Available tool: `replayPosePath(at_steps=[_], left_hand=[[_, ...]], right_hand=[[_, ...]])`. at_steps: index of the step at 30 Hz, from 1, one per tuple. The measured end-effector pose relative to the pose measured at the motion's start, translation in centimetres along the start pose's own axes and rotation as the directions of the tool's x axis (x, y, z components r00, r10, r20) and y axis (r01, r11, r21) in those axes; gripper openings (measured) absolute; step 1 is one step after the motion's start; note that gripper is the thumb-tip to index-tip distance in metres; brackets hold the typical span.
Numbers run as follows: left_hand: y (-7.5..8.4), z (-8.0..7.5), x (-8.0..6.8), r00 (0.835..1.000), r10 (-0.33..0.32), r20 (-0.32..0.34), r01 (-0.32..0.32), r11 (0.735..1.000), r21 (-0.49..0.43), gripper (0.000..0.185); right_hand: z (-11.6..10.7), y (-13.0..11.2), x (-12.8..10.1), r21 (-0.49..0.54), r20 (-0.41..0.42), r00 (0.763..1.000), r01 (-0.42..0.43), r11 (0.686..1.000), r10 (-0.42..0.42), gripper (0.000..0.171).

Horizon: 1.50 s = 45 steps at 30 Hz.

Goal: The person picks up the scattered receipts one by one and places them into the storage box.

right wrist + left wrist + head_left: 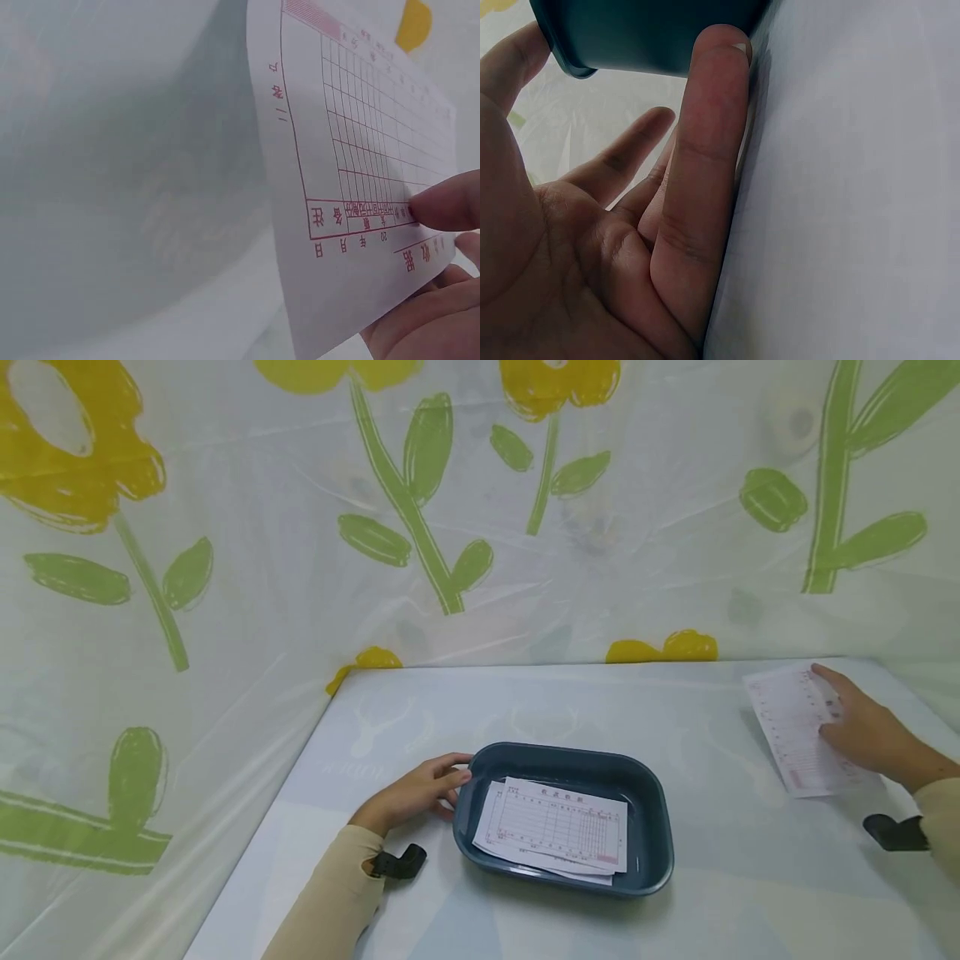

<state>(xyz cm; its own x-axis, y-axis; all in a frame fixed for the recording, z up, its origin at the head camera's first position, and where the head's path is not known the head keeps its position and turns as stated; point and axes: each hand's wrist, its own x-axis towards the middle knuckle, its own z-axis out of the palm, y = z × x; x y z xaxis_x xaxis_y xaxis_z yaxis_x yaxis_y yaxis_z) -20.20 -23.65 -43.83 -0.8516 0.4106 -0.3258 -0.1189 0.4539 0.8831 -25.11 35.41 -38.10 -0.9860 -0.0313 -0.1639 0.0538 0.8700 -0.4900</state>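
Your right hand [862, 731] is at the far right corner of the tabletop [720, 893], its fingers [442, 206] on a single printed form [795, 727]; the right wrist view shows a fingertip on the printed face and the palm under the sheet's edge, so the form looks pinched and partly lifted off the surface. Expect it to be very light and limp: thin paper that will droop, flutter and crease if you squeeze hard or move fast. Hold it near one short edge between thumb and fingertips, lightly, and let the rest hang. Where it lies flat on the smooth tabletop it probably resists picking, so raising an edge first is the easier way. Your left hand [412, 793] rests against the left end of the dark blue tray [652, 827], which sits near the middle of the tabletop toward the near edge; the fingers lie fairly straight against its wall and the thumb at its rim, steadying without gripping. The tray looks like stiff plastic, light and likely to slide if nudged. Inside it lie more forms [555, 827], loosely stacked and slightly fanned.
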Motion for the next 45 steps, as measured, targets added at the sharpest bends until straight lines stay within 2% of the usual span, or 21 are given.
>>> replayPosePath(at_steps=[5, 13, 19, 27, 34, 45], left_hand=[[-0.1, -0.1, 0.1, 1.0, -0.003, -0.006, 0.003, 1.0, 0.011, 0.057], [-0.3, 0.0, 0.2, 1.0, -0.005, -0.008, 0.005, 1.0, 0.012, 0.056], [0.0, 0.0, 0.2, 1.0, -0.002, -0.012, 0.002, 1.0, 0.022, 0.056], [0.0, 0.0, 0.4, 1.0, -0.001, -0.003, 0.001, 1.0, 0.02, 0.056], [0.0, 0.0, 0.3, 1.0, 0.0, -0.005, 0.0, 1.0, 0.025, 0.056], [-0.1, 0.0, 0.1, 1.0, 0.002, 0.002, -0.002, 1.0, 0.029, 0.06]], right_hand=[[-0.2, -2.0, -0.6, 0.012, 0.039, 0.995, 0.086, 0.996, -0.087, 0.093], [0.6, -5.3, -1.2, 0.009, 0.089, 0.988, 0.123, 0.992, -0.123, 0.093], [1.3, -7.7, -2.0, -0.03, 0.058, 0.978, 0.203, 0.979, -0.201, 0.088], [1.8, -10.7, -3.4, 0.004, 0.02, 0.958, 0.286, 0.958, -0.286, 0.086], [2.6, -13.7, -4.1, 0.039, 0.04, 0.95, 0.308, 0.951, -0.309, 0.083], [4.6, -18.1, -6.0, 0.142, 0.045, 0.902, 0.419, 0.897, -0.429, 0.079]])
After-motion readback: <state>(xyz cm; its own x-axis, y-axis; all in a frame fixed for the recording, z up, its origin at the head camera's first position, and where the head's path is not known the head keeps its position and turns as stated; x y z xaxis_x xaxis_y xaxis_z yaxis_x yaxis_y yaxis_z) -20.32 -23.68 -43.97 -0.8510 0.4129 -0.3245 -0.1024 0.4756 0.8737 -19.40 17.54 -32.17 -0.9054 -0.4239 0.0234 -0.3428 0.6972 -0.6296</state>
